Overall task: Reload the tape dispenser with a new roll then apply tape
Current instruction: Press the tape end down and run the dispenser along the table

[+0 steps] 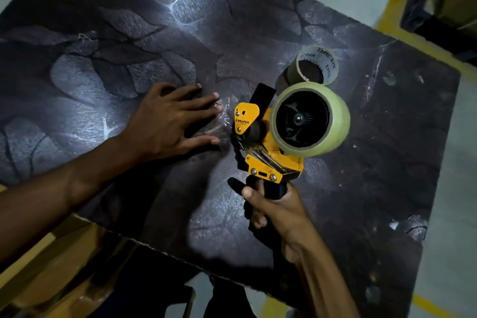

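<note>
Tape dispenser, yellow side plate: brand "MUNIX" printed in black, with smaller lettering beneath, too small to read. Empty tape core, inner cardboard wall: repeated dark print reading roughly "EXPLORER", partly cut off.

Broad bare stretches of the dark patterned table lie open across its far and left portions, offering clear passage. The right-centre is crowded: the yellow tape dispenser with its loaded roll, the empty tape core just behind, and the left hand spread flat beside the dispenser's nose. Only a narrow gap separates its fingertips from the dispenser.
</note>
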Available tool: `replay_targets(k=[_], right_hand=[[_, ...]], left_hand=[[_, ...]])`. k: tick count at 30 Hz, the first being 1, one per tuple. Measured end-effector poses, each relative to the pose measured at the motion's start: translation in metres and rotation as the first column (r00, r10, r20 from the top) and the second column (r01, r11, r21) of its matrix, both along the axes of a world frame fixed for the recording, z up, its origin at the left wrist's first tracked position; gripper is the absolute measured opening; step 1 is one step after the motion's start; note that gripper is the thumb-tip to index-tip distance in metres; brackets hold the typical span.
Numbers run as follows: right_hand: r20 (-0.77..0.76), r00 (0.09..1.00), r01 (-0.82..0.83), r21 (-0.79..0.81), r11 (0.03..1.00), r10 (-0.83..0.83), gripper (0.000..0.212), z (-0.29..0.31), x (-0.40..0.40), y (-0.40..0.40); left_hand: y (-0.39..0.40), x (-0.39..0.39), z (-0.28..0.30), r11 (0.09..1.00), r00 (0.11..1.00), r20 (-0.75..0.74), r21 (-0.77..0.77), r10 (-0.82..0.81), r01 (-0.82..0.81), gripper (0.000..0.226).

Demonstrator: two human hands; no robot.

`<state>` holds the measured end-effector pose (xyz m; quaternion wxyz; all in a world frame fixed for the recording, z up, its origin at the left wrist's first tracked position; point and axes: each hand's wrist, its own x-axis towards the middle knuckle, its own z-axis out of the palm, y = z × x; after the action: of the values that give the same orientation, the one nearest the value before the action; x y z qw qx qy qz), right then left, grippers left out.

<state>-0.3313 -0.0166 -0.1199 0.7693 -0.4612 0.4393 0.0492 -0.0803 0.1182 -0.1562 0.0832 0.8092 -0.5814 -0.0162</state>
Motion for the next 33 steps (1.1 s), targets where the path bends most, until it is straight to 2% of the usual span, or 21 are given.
replay_targets(k=[6,9,13,17,19,23,25,27,31,33], right_hand=[[-0.018,1.0,-0.009,0.013,1.0,0.009,0.049,0.004,-0.002,0.002],[-0.008,1.0,-0.023,-0.016,1.0,0.023,0.049,0.004,-0.002,0.004],[0.003,0.999,-0.04,-0.053,0.998,0.04,0.049,0.002,-0.003,0.004],[0.014,0.997,-0.073,-0.139,0.988,0.076,0.03,-0.006,-0.004,0.007],[0.047,0.992,-0.111,-0.124,0.986,0.117,0.022,-0.009,-0.008,0.008],[0.159,0.982,-0.11,0.027,0.994,0.104,0.025,-0.007,-0.012,0.005],[0.179,0.979,-0.103,0.007,0.995,0.1,0.036,-0.007,-0.013,0.002],[0.177,0.98,-0.092,-0.023,0.995,0.095,0.037,-0.007,-0.013,0.001],[0.112,0.986,-0.115,-0.085,0.99,0.124,0.017,-0.005,-0.01,0.002],[0.065,0.991,-0.104,-0.128,0.986,0.113,0.022,-0.006,-0.01,0.005]], left_hand=[[-0.003,-0.004,0.009,0.999,0.999,0.028,0.038,-0.02,0.019,0.077],[-0.008,-0.004,0.01,0.991,0.991,0.016,0.009,-0.137,0.136,0.077],[-0.004,-0.001,-0.001,0.953,0.952,-0.08,0.046,-0.297,0.301,0.08],[-0.003,0.003,-0.003,0.946,0.946,-0.108,0.078,-0.307,0.316,0.09],[-0.005,0.004,0.0,0.944,0.947,-0.092,0.102,-0.306,0.315,0.092],[-0.003,0.004,-0.001,0.933,0.942,-0.06,0.129,-0.33,0.335,0.095],[-0.002,0.0,-0.004,0.933,0.944,-0.059,0.141,-0.325,0.33,0.095],[-0.001,-0.001,-0.004,0.932,0.945,-0.08,0.157,-0.318,0.327,0.097],[-0.005,0.006,-0.003,0.91,0.921,-0.135,0.157,-0.366,0.384,0.106],[-0.007,0.012,-0.004,0.894,0.901,-0.164,0.14,-0.402,0.425,0.108]])
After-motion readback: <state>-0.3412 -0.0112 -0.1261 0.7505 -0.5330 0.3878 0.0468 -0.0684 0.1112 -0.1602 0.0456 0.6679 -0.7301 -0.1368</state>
